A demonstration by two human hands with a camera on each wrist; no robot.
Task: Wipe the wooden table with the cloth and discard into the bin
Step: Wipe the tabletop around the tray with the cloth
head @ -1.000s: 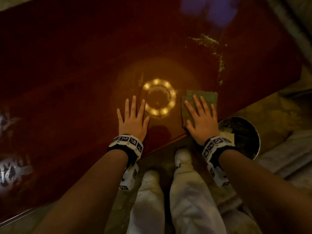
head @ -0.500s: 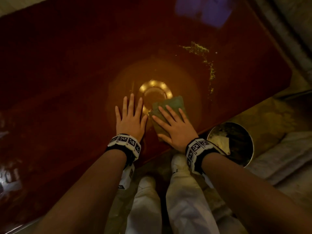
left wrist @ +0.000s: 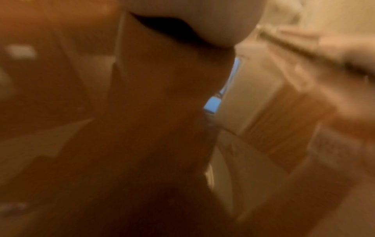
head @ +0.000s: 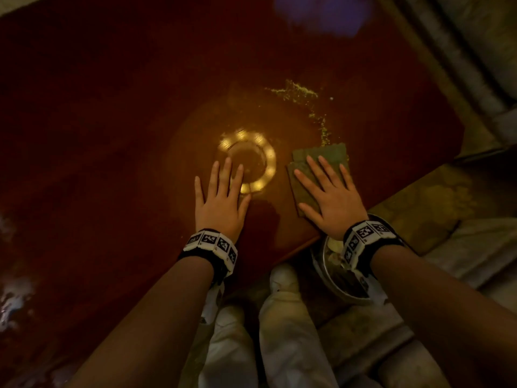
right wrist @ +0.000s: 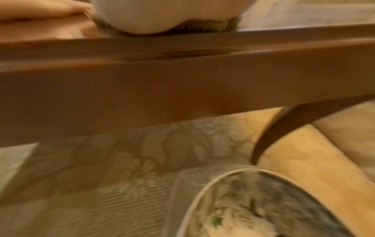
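Observation:
A green cloth [head: 334,156] lies flat on the dark red wooden table [head: 112,121] near its front edge. My right hand [head: 327,189] presses on it with straight, spread fingers. To its left my left hand [head: 221,191] rests flat on the bare wood, fingers straight. A trail of yellow-green crumbs [head: 302,93] curves from farther back down to the cloth's far edge. The round metal bin [head: 335,278] stands on the floor just under my right wrist; in the right wrist view its rim [right wrist: 205,189] shows below the table edge [right wrist: 182,89], with the cloth [right wrist: 202,26] above.
A ring-shaped light reflection [head: 249,161] shines on the wood between my hands. White-trousered legs and shoes [head: 282,278] stand at the table front. Pale cushions or bedding [head: 461,247] lie on the right. The left wrist view is blurred.
My right hand slid the cloth from beside my left hand back rightward toward the crumb trail. The left hand stayed flat in place.

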